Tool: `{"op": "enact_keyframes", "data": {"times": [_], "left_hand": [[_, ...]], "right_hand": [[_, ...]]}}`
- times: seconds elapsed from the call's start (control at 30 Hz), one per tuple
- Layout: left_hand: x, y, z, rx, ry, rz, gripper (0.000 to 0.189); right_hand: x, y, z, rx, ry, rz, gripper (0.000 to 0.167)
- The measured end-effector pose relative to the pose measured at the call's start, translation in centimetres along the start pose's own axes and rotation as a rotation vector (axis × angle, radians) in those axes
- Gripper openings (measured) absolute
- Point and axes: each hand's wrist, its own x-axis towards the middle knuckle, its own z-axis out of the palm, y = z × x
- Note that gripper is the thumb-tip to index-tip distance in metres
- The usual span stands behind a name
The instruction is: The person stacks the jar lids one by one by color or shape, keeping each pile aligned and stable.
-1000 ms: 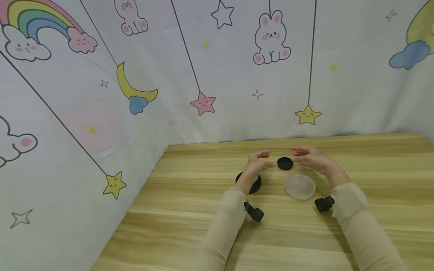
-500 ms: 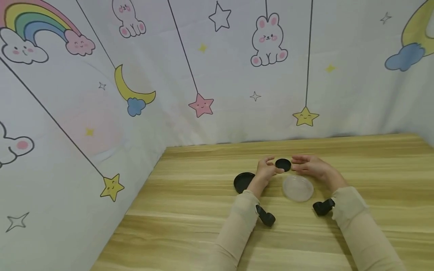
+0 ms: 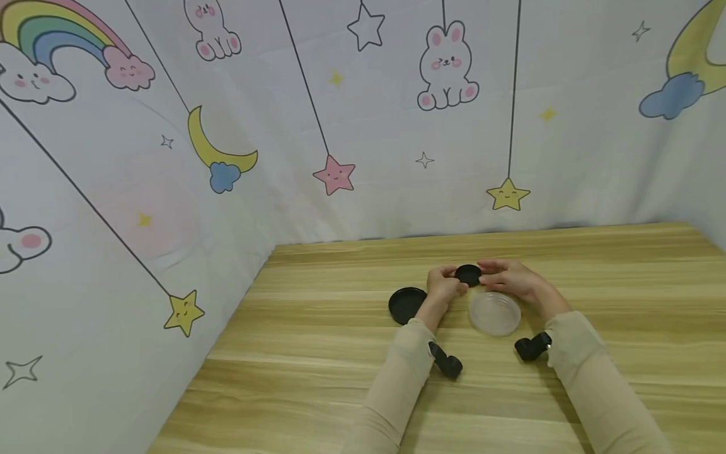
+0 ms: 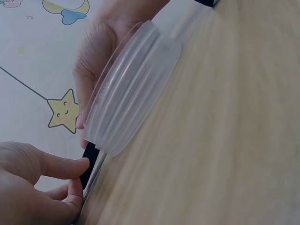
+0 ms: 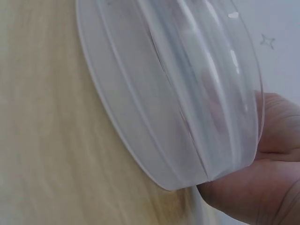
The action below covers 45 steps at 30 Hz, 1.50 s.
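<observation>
A small black round lid or shallow dish [image 3: 468, 275] sits between the two hands on the far part of the table. My left hand [image 3: 445, 287] pinches its left side, thumb in front; in the left wrist view, the left hand [image 4: 37, 180] holds its edge low over the wood. From the other side, my right hand [image 3: 513, 279] reaches with fairly straight fingers to its right edge, seemingly touching it. Nearer me stands a clear ridged round plastic container [image 3: 495, 313]. In the right wrist view, this container [image 5: 154, 93] hides most of the right hand [image 5: 262, 183].
Left of the left wrist, a larger black round dish [image 3: 405, 306] lies on the wood-grain table [image 3: 317, 378], partly behind the wrist. A white printed cloth [image 3: 386, 126] hangs along the back and left edges. Black wrist cameras [image 3: 533, 347] jut from both sleeves.
My left hand has moved right and its fingers have closed on the small black lid or dish. The right hand has come in to its right edge. The clear container stays put.
</observation>
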Motion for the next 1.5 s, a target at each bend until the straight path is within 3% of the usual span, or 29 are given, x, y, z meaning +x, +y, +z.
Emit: {"op": "enact_keyframes", "data": {"times": [0.23,0.5,0.63,0.9,1.07,1.23,1.5], "left_hand": [[0.2,-0.8,-0.2,0.043,0.037,0.023,0.037],[0.2,-0.3,-0.2,0.02,0.012,0.04,0.035],[0.2,0.0,-0.3,-0.041,0.002,0.03,0.037],[-0.1,1.2,-0.7,-0.179,-0.036,0.09,0.04],[-0.6,2.7,-1.1,-0.316,-0.115,0.065,0.044],[-0.8,4.1,-2.5,-0.424,-0.205,0.031,0.046],[-1.6,5.4,-7.0,-0.319,-0.314,0.069,0.047]], "right_hand": [[0.0,0.2,0.3,0.043,-0.001,-0.012,0.065],[0.0,-0.1,0.3,0.05,0.026,-0.006,0.067],[0.1,-0.5,0.8,0.079,0.033,-0.003,0.07],[0.1,-1.1,1.3,0.178,0.031,-0.021,0.068],[-0.1,-1.9,1.3,0.219,0.017,-0.076,0.068],[-0.3,-3.5,1.8,0.155,-0.016,-0.156,0.064],[-0.6,-5.8,5.1,0.047,0.029,-0.168,0.065]]}}
